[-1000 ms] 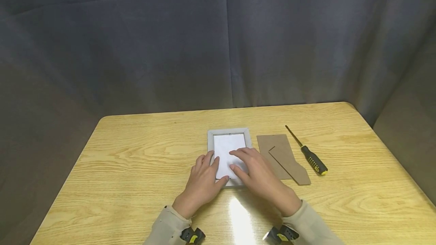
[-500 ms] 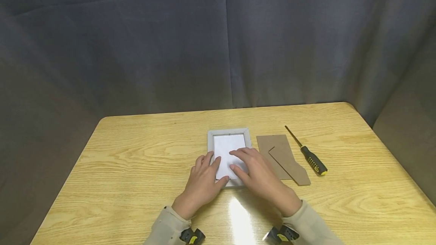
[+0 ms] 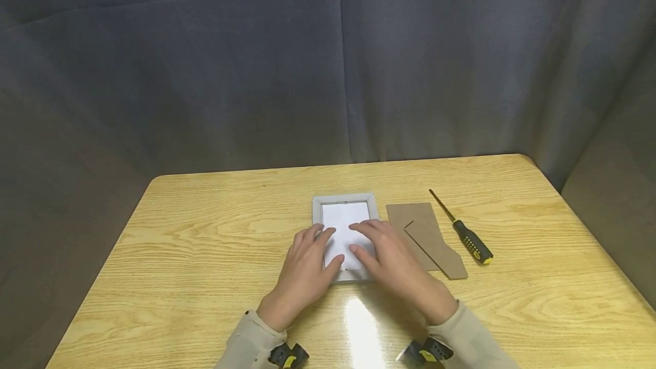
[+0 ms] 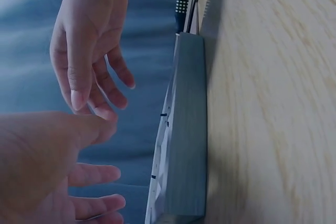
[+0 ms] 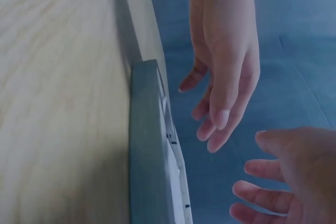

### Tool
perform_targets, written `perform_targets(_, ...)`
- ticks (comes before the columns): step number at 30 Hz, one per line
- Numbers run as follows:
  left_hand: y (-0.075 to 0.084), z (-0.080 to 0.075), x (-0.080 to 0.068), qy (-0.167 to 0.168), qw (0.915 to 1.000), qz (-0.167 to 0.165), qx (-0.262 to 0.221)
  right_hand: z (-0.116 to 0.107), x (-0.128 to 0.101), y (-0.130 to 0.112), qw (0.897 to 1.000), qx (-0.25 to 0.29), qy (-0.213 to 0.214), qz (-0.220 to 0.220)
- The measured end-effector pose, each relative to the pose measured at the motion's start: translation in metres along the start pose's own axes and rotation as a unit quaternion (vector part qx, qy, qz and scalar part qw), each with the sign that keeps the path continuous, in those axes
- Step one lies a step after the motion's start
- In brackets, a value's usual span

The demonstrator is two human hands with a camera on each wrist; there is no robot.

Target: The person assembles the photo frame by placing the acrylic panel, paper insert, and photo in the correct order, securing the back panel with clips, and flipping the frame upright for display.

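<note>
A grey picture frame [image 3: 344, 199] lies face down on the wooden table [image 3: 205, 232] with a white sheet [image 3: 343, 216] in its back. My left hand [image 3: 307, 266] and right hand [image 3: 390, 259] are spread over its near half, fingers straight. In the left wrist view the left hand [image 4: 47, 171] and the right hand [image 4: 89, 40] hover a little off the frame [image 4: 189, 129] without touching it. The right wrist view shows the same gap between the frame [image 5: 147, 145], the right hand [image 5: 294, 177] and the left hand [image 5: 226, 51]. Neither hand holds anything.
A brown backing board [image 3: 410, 216] with its stand flap [image 3: 437, 250] lies just right of the frame. Beyond it is a screwdriver [image 3: 471, 241] with a black and yellow handle. Dark grey curtains close off the back and sides of the table.
Both hands have shifted slightly forward over the sheet, fingers a little more spread. The frame, board and screwdriver have not moved.
</note>
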State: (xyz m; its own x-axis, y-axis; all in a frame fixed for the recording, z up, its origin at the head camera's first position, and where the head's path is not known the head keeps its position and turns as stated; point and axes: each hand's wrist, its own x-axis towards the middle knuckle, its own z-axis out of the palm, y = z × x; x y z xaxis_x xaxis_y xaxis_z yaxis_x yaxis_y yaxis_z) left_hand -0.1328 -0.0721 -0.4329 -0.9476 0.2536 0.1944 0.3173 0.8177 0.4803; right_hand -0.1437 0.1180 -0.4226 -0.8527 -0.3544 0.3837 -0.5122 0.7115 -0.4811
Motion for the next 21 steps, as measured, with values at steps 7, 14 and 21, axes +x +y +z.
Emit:
perform_targets(7,0.005,-0.003,0.001,0.014,0.9995,0.010,-0.027,-0.014,0.002,0.009,0.999,0.018,0.002,0.027)
perform_targets(14,0.010,-0.004,0.000,0.010,0.9988,0.028,-0.038,-0.029,0.003,0.020,0.998,0.021,-0.007,0.061)
perform_targets(21,0.017,-0.002,-0.004,-0.011,0.9985,0.036,-0.041,-0.040,0.003,0.032,0.995,-0.017,-0.018,0.101)
